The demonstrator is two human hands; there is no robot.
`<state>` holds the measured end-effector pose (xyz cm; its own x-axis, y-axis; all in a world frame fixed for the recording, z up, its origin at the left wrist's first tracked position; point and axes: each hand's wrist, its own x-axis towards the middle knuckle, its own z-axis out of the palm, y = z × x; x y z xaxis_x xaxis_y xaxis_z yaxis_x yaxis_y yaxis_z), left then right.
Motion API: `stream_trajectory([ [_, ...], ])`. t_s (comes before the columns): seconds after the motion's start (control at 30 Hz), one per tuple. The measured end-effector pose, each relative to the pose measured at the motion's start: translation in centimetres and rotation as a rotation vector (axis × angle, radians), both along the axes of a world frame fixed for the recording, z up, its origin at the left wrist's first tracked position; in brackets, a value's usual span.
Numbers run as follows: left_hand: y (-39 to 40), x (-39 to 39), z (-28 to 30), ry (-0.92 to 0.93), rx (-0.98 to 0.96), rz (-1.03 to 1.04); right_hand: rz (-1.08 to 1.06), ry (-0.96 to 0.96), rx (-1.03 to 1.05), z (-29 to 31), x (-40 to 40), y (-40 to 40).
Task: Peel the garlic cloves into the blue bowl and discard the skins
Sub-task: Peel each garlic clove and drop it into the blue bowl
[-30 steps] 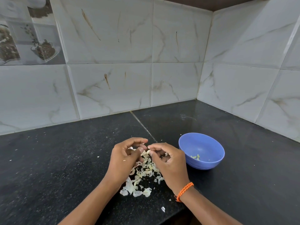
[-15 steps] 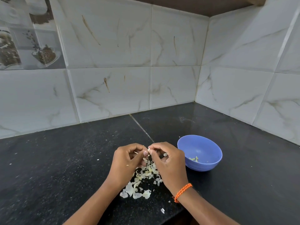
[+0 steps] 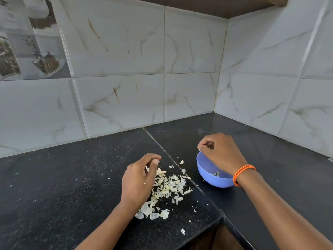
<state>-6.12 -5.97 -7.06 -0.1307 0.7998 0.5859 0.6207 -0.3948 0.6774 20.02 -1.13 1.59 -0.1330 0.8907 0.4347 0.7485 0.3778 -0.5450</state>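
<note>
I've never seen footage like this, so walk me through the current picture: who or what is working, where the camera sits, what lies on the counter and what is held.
No machine here: a person works with two bare hands, filmed by a camera worn on their head, looking forward and down. The black stone counter meets a tiled corner. On it lies a pile of garlic skins and a blue bowl with a few pale pieces inside. The right hand, with an orange bracelet on its wrist, hovers over the bowl, pinching something small and pale, probably a peeled clove. The left hand sits above the skins with curled fingers, pinching a small pale scrap.
</note>
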Motion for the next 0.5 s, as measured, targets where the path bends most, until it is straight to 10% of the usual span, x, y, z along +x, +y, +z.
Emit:
stream_trajectory([
  [0.5, 1.6, -2.7, 0.2, 0.102, -0.137, 0.199, -0.252, -0.322, -0.268, -2.2, 3.4, 1.8],
])
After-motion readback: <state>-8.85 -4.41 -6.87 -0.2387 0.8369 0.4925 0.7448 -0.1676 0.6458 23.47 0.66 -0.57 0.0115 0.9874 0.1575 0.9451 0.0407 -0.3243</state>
